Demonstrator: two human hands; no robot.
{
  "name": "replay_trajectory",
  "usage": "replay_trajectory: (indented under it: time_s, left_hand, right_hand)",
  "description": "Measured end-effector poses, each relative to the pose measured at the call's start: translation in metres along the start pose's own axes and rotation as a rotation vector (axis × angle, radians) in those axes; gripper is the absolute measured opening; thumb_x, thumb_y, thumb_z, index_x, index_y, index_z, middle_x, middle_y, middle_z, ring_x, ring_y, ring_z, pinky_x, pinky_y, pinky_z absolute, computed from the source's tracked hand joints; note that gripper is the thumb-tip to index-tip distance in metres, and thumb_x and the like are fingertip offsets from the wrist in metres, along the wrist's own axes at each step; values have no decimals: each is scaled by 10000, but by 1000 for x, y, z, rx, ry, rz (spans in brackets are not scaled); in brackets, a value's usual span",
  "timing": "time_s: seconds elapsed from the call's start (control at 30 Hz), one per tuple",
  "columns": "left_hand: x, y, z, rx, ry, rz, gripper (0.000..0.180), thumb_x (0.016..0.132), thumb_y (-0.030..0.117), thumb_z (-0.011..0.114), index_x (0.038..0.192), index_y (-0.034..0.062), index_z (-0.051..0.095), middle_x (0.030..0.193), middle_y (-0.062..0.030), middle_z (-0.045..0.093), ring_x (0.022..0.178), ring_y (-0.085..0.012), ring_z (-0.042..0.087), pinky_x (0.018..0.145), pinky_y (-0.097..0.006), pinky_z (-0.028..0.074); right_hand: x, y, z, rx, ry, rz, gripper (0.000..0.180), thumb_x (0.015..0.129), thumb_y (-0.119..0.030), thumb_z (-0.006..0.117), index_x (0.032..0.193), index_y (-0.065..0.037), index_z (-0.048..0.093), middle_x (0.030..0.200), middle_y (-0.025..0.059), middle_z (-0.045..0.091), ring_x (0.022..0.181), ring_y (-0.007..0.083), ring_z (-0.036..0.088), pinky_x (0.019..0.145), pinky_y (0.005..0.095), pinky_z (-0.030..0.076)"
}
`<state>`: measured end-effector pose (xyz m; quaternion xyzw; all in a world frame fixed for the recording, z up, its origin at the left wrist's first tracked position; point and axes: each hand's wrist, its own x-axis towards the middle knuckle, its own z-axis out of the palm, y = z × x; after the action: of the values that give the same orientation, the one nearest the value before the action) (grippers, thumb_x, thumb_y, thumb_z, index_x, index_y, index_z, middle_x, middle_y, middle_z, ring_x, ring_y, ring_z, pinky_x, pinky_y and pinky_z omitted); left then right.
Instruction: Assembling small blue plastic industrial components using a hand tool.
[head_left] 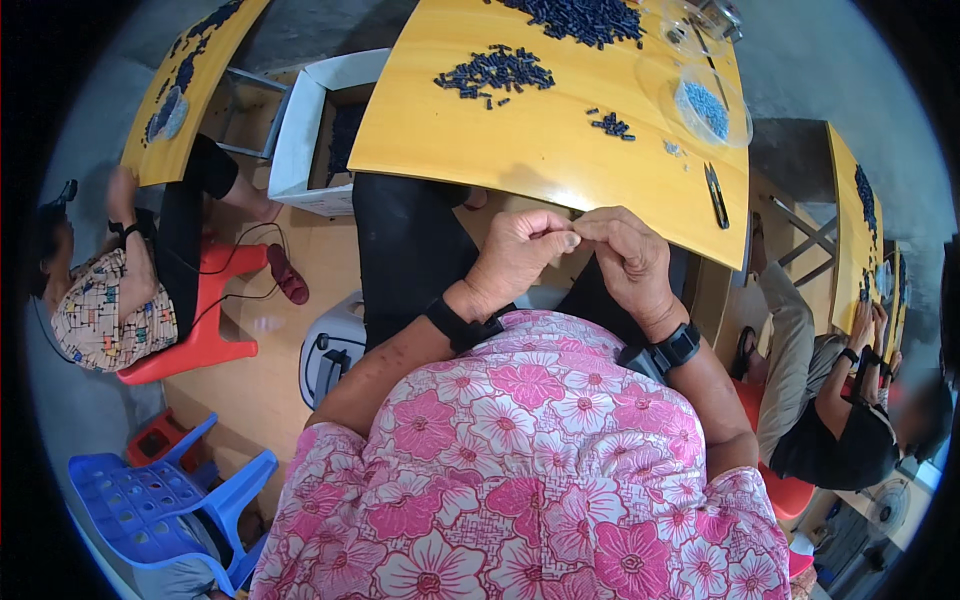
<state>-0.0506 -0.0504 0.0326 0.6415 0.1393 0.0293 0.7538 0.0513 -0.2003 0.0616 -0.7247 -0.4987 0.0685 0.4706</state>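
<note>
My left hand (523,250) and my right hand (632,258) meet just off the table's front edge, fingertips pinched close together. Whatever sits between them is mostly covered by the fingers and too small to name. Beyond them, on the yellow table (430,150), lies a small group of short dark cylindrical pieces (612,125). A larger heap of the same pieces (495,75) is farther left, and the biggest pile (580,18) is at the far edge. Black thread snips (716,196) rest to the right of my hands.
A clear bowl of light blue bits (704,108) stands at the table's right side, with a few pale scraps (673,148) nearby. A white box (300,130) adjoins the table's left edge. Other people sit at yellow tables on both sides. A blue plastic chair (140,500) is behind left.
</note>
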Motion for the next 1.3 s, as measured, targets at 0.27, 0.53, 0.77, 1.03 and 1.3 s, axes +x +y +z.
replay_trajectory:
  time_s: [0.27, 0.53, 0.77, 1.03, 1.3]
  left_hand:
    - [15, 1, -16, -25, 72, 75, 113, 871, 51, 617, 950, -21, 654, 835, -2, 653, 773, -46, 568, 693, -199, 467]
    - [24, 2, -45, -37, 199, 107, 115, 868, 34, 620, 963, -27, 642, 862, -24, 662, 795, -63, 596, 724, -205, 482]
    - [24, 7, -56, 101, 269, 144, 105, 849, 25, 634, 940, -24, 650, 849, -32, 666, 774, -66, 610, 709, -214, 498]
    - [25, 7, -59, 211, 267, 103, 98, 837, 24, 642, 923, -20, 656, 822, -35, 670, 753, -65, 610, 696, -208, 497]
    - [23, 6, -54, 71, 258, 120, 93, 851, 33, 646, 932, -13, 651, 831, -19, 660, 753, -51, 593, 700, -201, 490]
  right_hand:
    - [29, 6, 7, 22, -15, 7, 355, 696, 110, 571, 988, -66, 673, 896, 116, 643, 856, 258, 634, 756, 303, 511]
    - [89, 21, 22, 39, -65, 140, 217, 776, 14, 601, 973, -34, 679, 899, 108, 646, 751, 242, 633, 678, 302, 506]
    - [143, 50, 56, -236, -49, -53, 125, 780, -49, 606, 898, -65, 645, 917, 117, 643, 793, 320, 633, 684, 387, 514]
    - [151, 63, 67, -432, -96, -74, 84, 802, -119, 606, 872, -83, 634, 839, 97, 613, 778, 295, 601, 673, 399, 496]
    - [129, 53, 58, -483, -140, -54, 129, 803, -75, 583, 926, -71, 623, 897, 111, 577, 913, 314, 560, 778, 402, 476]
